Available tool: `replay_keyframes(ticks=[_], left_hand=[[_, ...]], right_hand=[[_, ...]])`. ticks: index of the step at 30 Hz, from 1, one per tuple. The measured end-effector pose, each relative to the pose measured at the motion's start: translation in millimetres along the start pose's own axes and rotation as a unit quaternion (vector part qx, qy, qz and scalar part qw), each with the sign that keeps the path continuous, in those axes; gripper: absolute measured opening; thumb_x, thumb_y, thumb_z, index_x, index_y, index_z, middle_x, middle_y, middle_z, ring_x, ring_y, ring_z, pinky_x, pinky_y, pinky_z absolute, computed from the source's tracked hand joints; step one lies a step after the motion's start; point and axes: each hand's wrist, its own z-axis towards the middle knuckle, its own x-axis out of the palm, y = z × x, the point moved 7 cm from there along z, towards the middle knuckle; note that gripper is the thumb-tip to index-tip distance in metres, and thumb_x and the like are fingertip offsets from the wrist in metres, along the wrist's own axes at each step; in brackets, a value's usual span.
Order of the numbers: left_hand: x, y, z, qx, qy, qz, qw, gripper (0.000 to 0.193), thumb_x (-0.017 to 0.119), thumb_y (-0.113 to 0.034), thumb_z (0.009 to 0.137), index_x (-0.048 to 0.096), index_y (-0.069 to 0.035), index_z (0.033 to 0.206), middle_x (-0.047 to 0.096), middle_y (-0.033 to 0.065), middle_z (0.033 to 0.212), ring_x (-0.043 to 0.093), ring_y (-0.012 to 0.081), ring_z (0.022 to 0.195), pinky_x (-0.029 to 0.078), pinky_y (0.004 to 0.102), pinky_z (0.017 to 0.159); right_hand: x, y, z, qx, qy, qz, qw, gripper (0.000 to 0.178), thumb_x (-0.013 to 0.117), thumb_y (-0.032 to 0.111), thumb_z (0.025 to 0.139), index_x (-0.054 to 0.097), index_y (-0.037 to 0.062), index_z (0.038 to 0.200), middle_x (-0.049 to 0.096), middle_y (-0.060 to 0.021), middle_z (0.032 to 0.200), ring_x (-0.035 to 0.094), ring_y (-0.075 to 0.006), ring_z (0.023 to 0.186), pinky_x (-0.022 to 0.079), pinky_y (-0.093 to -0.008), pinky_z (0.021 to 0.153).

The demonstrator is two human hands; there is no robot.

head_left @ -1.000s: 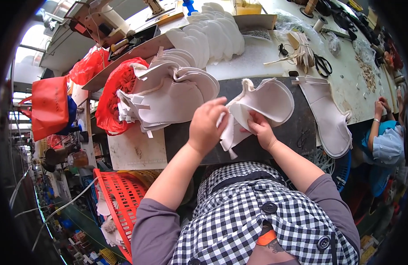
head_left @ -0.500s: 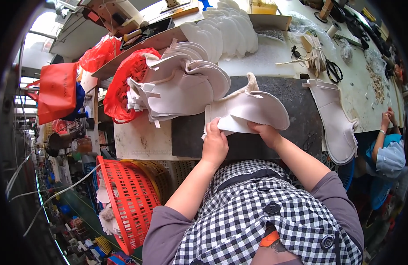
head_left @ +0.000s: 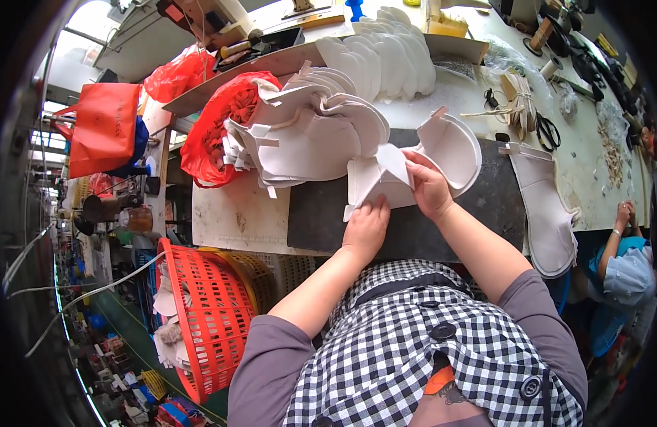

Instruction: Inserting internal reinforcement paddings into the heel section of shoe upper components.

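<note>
A white boot upper (head_left: 451, 153) lies bent open over the dark mat (head_left: 316, 222) in front of me. My right hand (head_left: 429, 186) is closed on a pointed white flap (head_left: 393, 164) of it, which stands up between my fingers. Bent fingers of my left hand (head_left: 366, 229) grip the upper's lower edge near its straight end. Close by on the left, a pile of similar white uppers (head_left: 311, 148) overlaps the mat. One more upper (head_left: 545, 206) lies by itself at the right, partly past the table's front edge.
A red plastic bag (head_left: 204, 146) of small red pieces sits left of the pile. Thin white shaped sheets (head_left: 400, 60) are stacked at the back. Black scissors (head_left: 548, 132) lie at the right. Below the table's left stands a red basket (head_left: 218, 320). Another person's hands (head_left: 624, 213) show far right.
My right hand has moved up and lifted the flap, folding it back. My left hand has shifted right along the edge. The upper now bends open, its rounded end turned up.
</note>
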Motion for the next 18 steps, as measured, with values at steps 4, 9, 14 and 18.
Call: replay_keyframes(ticks=[4,9,14,18], left_hand=[[6,20,-3,-0.133,0.000,-0.108,0.985,0.058,0.051,-0.003,0.081,0.038,0.003,0.137,0.053,0.0151,0.124,0.055,0.0306,0.109,0.047,0.0374,0.092],[-7,52,6,-0.173,-0.037,-0.363,0.915,0.055,0.052,0.009,0.077,0.045,-0.002,0.131,0.058,0.0189,0.115,0.058,0.0382,0.104,0.048,0.0408,0.092],[-18,66,12,-0.181,-0.066,-0.443,0.875,0.040,0.037,-0.001,0.087,0.055,0.001,0.123,0.059,0.0230,0.122,0.055,0.0386,0.113,0.045,0.0394,0.098],[-23,57,15,-0.218,-0.043,-0.403,0.888,0.040,0.047,-0.002,0.086,0.056,0.001,0.124,0.059,0.0228,0.123,0.057,0.0364,0.114,0.045,0.0370,0.098]], right_hand=[[-39,-18,-14,0.043,-0.007,-0.183,0.982,0.033,0.057,0.013,0.089,0.062,0.0022,0.120,0.064,-0.0047,0.118,0.055,-0.0158,0.112,0.037,-0.0298,0.103],[-41,-17,-21,-0.023,0.023,-0.473,0.880,0.037,0.061,0.021,0.091,0.058,0.0075,0.126,0.061,-0.0074,0.122,0.055,-0.0202,0.116,0.040,-0.0351,0.102],[-48,-18,-9,0.007,-0.063,-0.547,0.835,0.053,0.065,0.033,0.089,0.050,0.0062,0.133,0.054,-0.0121,0.132,0.047,-0.0260,0.125,0.034,-0.0352,0.107],[-73,-34,4,0.095,-0.086,-0.528,0.839,0.062,0.067,0.039,0.085,0.049,0.0056,0.133,0.053,-0.0122,0.133,0.047,-0.0267,0.125,0.031,-0.0336,0.109]])
